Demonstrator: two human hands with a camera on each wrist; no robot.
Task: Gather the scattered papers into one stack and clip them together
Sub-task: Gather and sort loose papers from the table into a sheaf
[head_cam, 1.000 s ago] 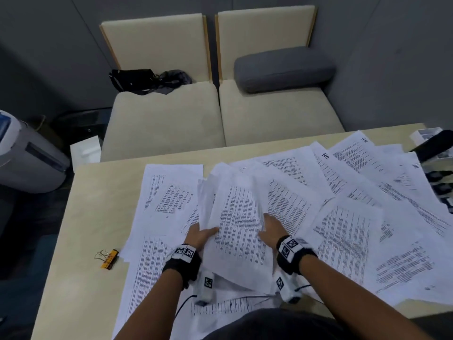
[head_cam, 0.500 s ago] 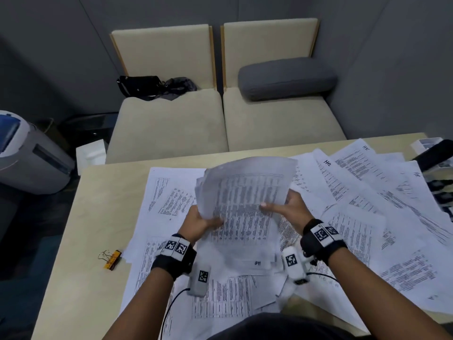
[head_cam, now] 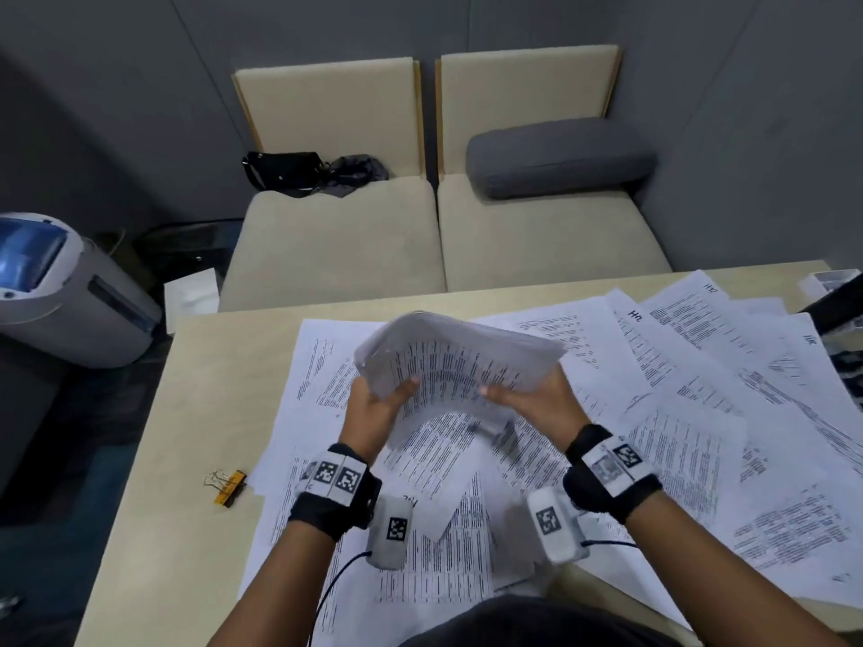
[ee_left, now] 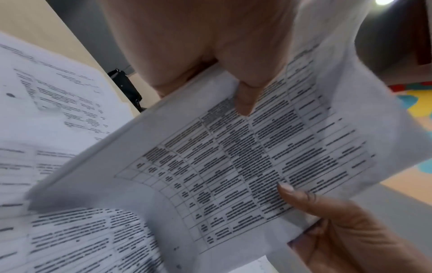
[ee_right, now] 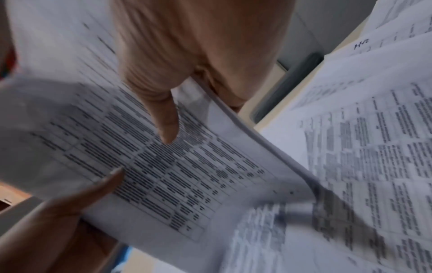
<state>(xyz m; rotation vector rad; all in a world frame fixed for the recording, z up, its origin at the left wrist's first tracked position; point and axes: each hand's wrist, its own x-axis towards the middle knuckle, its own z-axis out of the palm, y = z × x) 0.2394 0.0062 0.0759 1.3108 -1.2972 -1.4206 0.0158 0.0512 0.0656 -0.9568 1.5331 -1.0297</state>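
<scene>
A bundle of printed sheets (head_cam: 460,366) is held up above the table, bowed and tilted. My left hand (head_cam: 380,403) grips its left edge, thumb on the printed face. My right hand (head_cam: 532,396) grips the right edge the same way. In the left wrist view the bundle (ee_left: 233,166) shows a printed table, with my thumb (ee_left: 245,99) on it and the other hand's thumb (ee_left: 294,194) at the lower right. The right wrist view shows the same bundle (ee_right: 175,175). Many loose printed papers (head_cam: 700,413) lie scattered over the table. A gold binder clip (head_cam: 228,485) lies at the left of the papers.
The light wooden table (head_cam: 210,389) has bare surface on its left side. Two beige seats (head_cam: 443,235) stand beyond its far edge, with a grey cushion (head_cam: 560,156) and a black bag (head_cam: 285,170). A grey appliance (head_cam: 60,291) is on the floor at left. Dark objects (head_cam: 840,305) sit at the table's right edge.
Both hands have lifted the gathered sheets off the table and raised them, tilting the bundle upward. The head view has also shifted a little.
</scene>
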